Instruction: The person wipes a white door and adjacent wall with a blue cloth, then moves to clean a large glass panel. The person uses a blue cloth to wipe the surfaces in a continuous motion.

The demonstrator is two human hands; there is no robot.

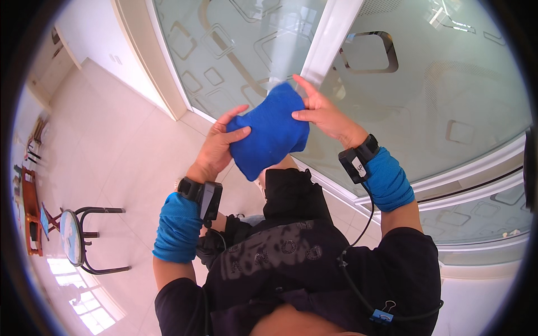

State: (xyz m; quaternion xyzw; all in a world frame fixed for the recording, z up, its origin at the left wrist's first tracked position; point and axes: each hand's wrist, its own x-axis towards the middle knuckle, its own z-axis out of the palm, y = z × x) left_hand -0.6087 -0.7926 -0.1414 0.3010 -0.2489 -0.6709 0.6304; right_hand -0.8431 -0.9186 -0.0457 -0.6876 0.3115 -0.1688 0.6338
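Note:
A folded blue cloth (271, 130) is stretched between both hands in front of the body, near a frosted glass door. My left hand (222, 138) grips its left edge, thumb on top and fingers at the back. On the cloth's right edge, my right hand (321, 111) pinches it with the thumb in front, and the index finger points up and away. Both wrists carry black strapped devices above blue sleeves. The cloth's underside is hidden.
Frosted glass panels (378, 105) in white frames stand ahead and to the right. A round-seated chair (72, 237) lies or stands at the left on the tiled floor (122, 155), near a wooden piece of furniture (31, 210). A black cable (357, 290) runs along the right arm.

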